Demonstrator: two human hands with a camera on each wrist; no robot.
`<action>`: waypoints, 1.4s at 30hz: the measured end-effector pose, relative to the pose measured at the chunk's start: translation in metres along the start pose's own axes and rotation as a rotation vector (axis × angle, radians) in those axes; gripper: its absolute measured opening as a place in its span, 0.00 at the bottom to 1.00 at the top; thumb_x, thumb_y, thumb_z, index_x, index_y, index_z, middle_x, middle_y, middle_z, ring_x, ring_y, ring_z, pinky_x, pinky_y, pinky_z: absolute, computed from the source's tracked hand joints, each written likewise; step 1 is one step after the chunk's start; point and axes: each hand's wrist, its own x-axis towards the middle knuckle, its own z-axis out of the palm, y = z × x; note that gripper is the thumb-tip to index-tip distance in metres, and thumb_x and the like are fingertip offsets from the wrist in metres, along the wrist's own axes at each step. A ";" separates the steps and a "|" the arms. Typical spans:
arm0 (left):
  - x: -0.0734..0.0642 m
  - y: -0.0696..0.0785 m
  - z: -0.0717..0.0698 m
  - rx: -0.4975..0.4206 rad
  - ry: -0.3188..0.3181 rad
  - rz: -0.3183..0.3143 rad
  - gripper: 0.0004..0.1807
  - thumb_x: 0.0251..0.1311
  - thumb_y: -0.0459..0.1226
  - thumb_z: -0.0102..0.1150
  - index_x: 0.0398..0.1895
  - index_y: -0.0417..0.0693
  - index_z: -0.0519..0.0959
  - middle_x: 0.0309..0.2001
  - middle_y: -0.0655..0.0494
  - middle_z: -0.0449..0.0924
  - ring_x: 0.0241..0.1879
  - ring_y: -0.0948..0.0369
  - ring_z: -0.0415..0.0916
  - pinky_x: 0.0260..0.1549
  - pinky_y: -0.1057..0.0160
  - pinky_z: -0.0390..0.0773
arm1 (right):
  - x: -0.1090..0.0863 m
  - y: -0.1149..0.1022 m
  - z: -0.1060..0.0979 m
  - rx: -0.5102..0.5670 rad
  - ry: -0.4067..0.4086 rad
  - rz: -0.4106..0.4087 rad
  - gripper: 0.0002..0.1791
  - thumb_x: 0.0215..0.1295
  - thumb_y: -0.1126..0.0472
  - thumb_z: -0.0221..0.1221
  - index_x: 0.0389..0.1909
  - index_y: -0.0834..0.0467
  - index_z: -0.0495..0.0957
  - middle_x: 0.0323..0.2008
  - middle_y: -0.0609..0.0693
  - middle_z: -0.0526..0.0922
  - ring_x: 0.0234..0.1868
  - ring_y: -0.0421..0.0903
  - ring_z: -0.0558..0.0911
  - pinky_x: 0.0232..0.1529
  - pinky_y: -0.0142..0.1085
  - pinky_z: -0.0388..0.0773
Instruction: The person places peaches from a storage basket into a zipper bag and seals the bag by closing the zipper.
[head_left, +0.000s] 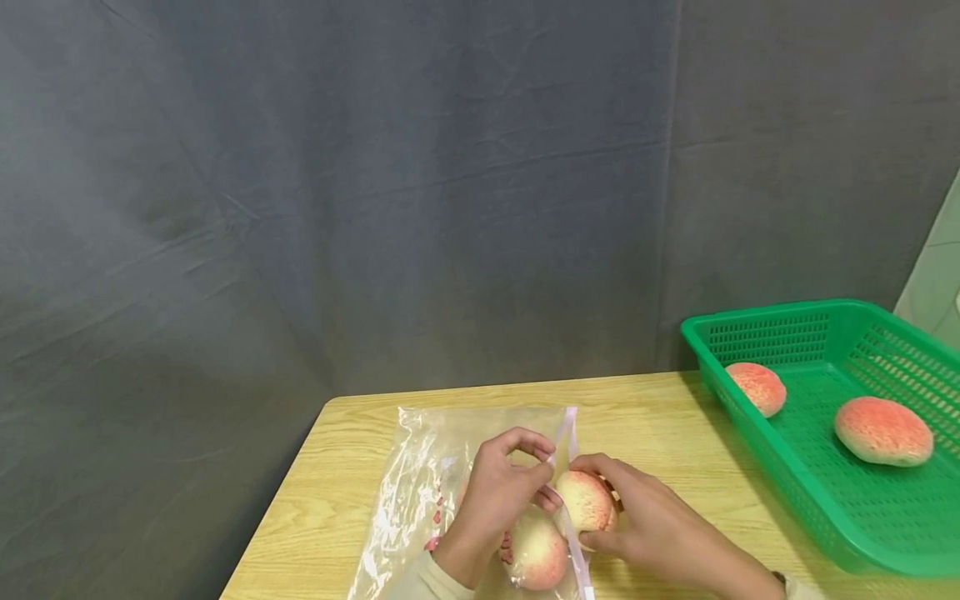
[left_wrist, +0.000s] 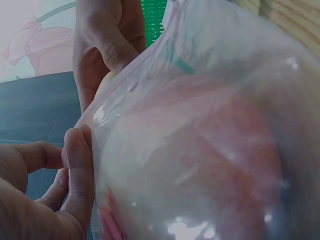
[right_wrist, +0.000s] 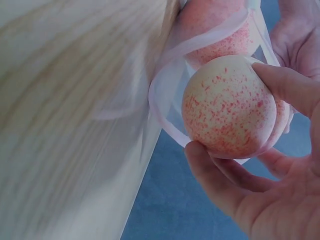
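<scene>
A clear zip bag (head_left: 408, 450) with a pale lilac strip along its mouth lies on the table. My left hand (head_left: 501, 492) pinches the upper edge of that mouth and lifts it. Inside the bag, a peach (head_left: 542, 557) sits near the opening; red printing covers part of the plastic. My right hand (head_left: 652, 521) grips another peach (right_wrist: 227, 105) right at the mouth, thumb and fingers around its sides. The right wrist view shows the lilac strip looping behind this peach, close to the bagged one.
To the right stands a green plastic basket (head_left: 795, 492) with perforated walls. It holds a peach (head_left: 759, 388) by its left wall and another peach (head_left: 885, 431) farther right. The wooden table (head_left: 337, 442) ends at the left, and a dark grey cloth (head_left: 480, 208) hangs behind it.
</scene>
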 end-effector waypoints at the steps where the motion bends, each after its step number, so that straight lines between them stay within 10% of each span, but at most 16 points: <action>1: 0.000 0.000 0.000 -0.001 -0.002 -0.001 0.12 0.56 0.24 0.57 0.45 0.33 0.79 0.41 0.50 0.77 0.17 0.63 0.80 0.22 0.69 0.84 | 0.000 0.000 0.000 0.001 0.000 -0.005 0.35 0.51 0.47 0.74 0.60 0.45 0.71 0.48 0.38 0.80 0.44 0.32 0.79 0.39 0.29 0.79; 12: -0.001 0.000 0.001 0.002 0.007 -0.011 0.12 0.57 0.24 0.57 0.45 0.33 0.78 0.40 0.50 0.78 0.17 0.62 0.80 0.22 0.68 0.83 | 0.002 0.002 0.005 0.120 -0.077 0.007 0.33 0.54 0.45 0.72 0.59 0.45 0.71 0.48 0.41 0.81 0.44 0.32 0.78 0.39 0.27 0.79; 24: -0.001 0.000 -0.001 0.012 0.002 -0.013 0.12 0.58 0.26 0.58 0.45 0.35 0.79 0.42 0.50 0.78 0.17 0.63 0.80 0.23 0.68 0.84 | -0.001 0.006 0.010 -0.013 -0.086 -0.008 0.36 0.55 0.44 0.71 0.62 0.52 0.71 0.55 0.43 0.79 0.50 0.36 0.79 0.46 0.32 0.81; 31: -0.001 0.001 -0.002 0.019 -0.027 0.007 0.11 0.59 0.26 0.58 0.45 0.34 0.78 0.42 0.49 0.77 0.17 0.64 0.80 0.23 0.69 0.84 | -0.005 0.011 -0.001 0.162 -0.200 0.084 0.46 0.56 0.44 0.70 0.71 0.57 0.61 0.64 0.56 0.74 0.52 0.51 0.82 0.45 0.34 0.83; 42: -0.001 0.000 0.002 -0.002 0.003 -0.001 0.12 0.57 0.24 0.57 0.45 0.30 0.77 0.40 0.47 0.78 0.17 0.64 0.79 0.20 0.70 0.82 | -0.006 0.021 -0.001 0.146 -0.179 0.053 0.27 0.59 0.58 0.68 0.57 0.59 0.70 0.51 0.54 0.82 0.41 0.40 0.84 0.38 0.30 0.82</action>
